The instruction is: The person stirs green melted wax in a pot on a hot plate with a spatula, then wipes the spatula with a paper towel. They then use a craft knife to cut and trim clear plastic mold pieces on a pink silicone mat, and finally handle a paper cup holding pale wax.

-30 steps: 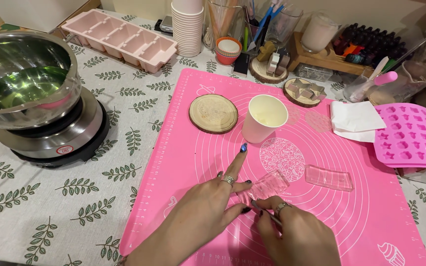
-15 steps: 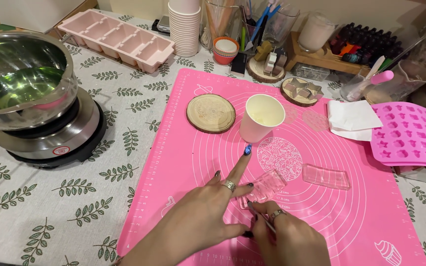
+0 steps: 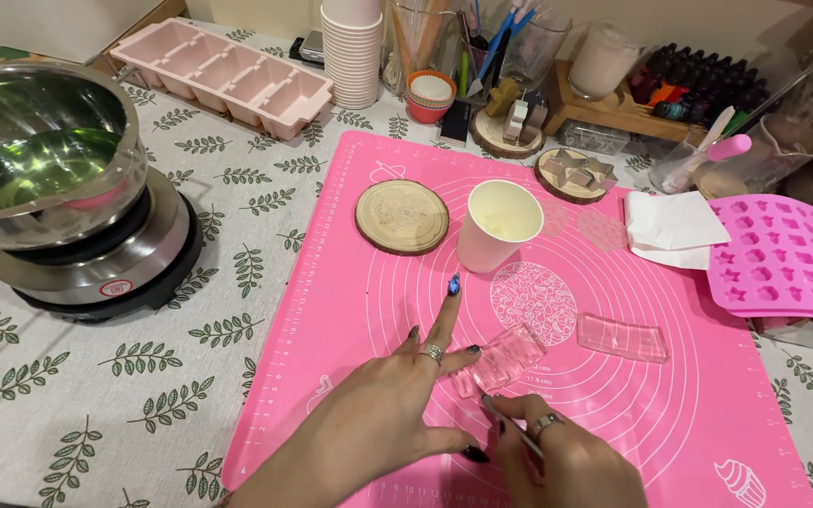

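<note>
At far left a steel bowl (image 3: 35,155) sat on a round hotplate (image 3: 96,268), well apart from our work. Our left hand (image 3: 378,419) lay flat and spread on the pink silicone mat (image 3: 350,310), holding nothing, fingertips just beside the clear rectangular block (image 3: 501,360). Our right hand (image 3: 566,461) was closed around a thin metal tool (image 3: 510,428), its tip at the block's near edge. A second clear slab (image 3: 623,337) lay further right.

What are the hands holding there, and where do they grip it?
The right hand pinches a thin tool near its tip. The left hand steadies the clear block at its near end.
</note>
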